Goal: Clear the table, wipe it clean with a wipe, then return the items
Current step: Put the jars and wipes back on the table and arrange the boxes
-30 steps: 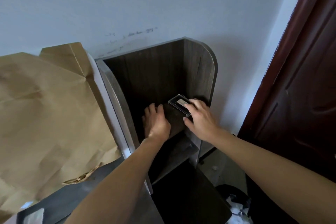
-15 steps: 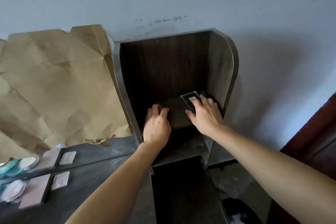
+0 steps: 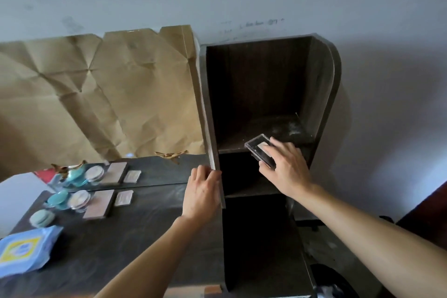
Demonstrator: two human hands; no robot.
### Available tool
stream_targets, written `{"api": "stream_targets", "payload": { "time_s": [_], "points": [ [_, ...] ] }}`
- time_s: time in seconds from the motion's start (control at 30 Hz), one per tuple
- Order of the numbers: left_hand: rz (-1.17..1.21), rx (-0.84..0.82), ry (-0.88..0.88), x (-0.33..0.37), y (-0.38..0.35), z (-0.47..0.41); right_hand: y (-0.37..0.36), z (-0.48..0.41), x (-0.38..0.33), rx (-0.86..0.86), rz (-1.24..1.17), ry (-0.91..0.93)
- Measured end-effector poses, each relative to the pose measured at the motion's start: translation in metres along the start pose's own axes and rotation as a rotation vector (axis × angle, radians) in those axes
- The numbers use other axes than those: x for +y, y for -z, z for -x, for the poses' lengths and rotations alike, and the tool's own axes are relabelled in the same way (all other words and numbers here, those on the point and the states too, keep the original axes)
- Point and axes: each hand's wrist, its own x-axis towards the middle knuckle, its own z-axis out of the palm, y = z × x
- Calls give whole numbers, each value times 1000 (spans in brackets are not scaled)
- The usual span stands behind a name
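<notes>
- Right hand (image 3: 285, 169): fingers and thumb pinch a clear case (image 3: 257, 148). Index finger lies along its top and thumb sits at its near edge.
- The clear case is tilted at the front lip of the upper shelf in the dark wooden shelf unit (image 3: 321, 84), partly overhanging the lip. I cannot tell whether it touches the shelf board.
- Left hand (image 3: 202, 192): fingers lie against the front edge of the unit's left side panel and hold no object. I cannot tell whether they grip the panel.
- Dark tabletop (image 3: 145, 225), just left of the unit, carries a blue wipes pack (image 3: 24, 249) at the near left.
- Well behind the pack: a pale green round compact (image 3: 41, 218), a teal compact (image 3: 58, 198), a pink palette (image 3: 100, 203) and a small flat case (image 3: 123, 198).
- Creased brown paper (image 3: 96, 104) stands against the wall behind the tabletop.
</notes>
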Motion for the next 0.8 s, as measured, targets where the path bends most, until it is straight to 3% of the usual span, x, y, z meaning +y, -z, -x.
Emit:
{"api": "stream_targets", "payload": {
  "time_s": [0.23,0.53,0.8],
  "points": [
    [-72,-117,127,-87,53,94,-38,51,-92,52,-156,36],
    [-142,-197,354,-186,115,193,-114,95,-223,-220,-202,136],
    [-85,-229,503,-249,112,213,-187,76,-273,-385,-166,199]
  ]
}}
